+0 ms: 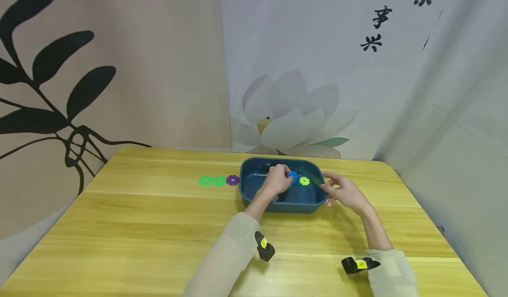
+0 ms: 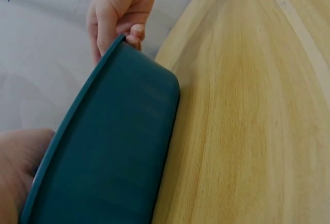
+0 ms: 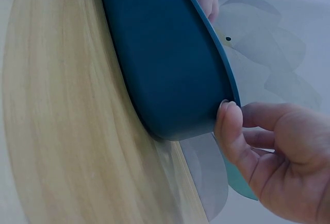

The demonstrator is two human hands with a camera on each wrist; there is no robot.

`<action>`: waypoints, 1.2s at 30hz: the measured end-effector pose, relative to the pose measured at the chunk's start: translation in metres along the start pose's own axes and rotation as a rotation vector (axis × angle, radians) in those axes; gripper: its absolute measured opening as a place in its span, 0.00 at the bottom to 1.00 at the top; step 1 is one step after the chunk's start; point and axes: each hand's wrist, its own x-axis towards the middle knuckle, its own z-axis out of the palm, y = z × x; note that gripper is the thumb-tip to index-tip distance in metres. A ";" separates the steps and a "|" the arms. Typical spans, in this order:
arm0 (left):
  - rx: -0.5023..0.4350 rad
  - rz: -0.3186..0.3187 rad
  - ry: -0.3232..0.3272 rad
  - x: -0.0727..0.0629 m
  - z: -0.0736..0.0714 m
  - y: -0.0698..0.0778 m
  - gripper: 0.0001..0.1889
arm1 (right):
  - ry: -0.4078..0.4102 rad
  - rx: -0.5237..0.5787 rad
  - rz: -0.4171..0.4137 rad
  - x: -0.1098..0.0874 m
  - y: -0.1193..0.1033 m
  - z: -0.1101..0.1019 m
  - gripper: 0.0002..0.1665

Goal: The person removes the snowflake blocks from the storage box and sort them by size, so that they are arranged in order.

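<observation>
A dark blue plastic basin (image 1: pixel 293 207) stands on the wooden table. My left hand (image 1: pixel 277 180) reaches down over its front wall and pinches a blue flower-shaped disc (image 1: pixel 293 177) inside it. In the left wrist view the basin's wall (image 2: pixel 108 131) hides most of that hand's fingers. At the basin's right end, my right hand (image 1: pixel 344 192) holds the rim between thumb and fingers; the right wrist view shows the thumb (image 3: pixel 229 123) against the outer wall. A yellow-green flower-shaped disc (image 1: pixel 304 181) lies in the basin, just right of the blue one.
Left of the basin, two green discs (image 1: pixel 219 181) and a purple disc (image 1: pixel 232 180) lie in a row on the table (image 1: pixel 139 226). Behind the table's far edge hangs a printed curtain (image 1: pixel 166 67). Each wrist wears a black camera (image 1: pixel 265 248).
</observation>
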 end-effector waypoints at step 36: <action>-0.162 0.167 0.179 -0.053 -0.070 -0.017 0.09 | 0.005 -0.026 0.011 -0.001 -0.001 -0.001 0.34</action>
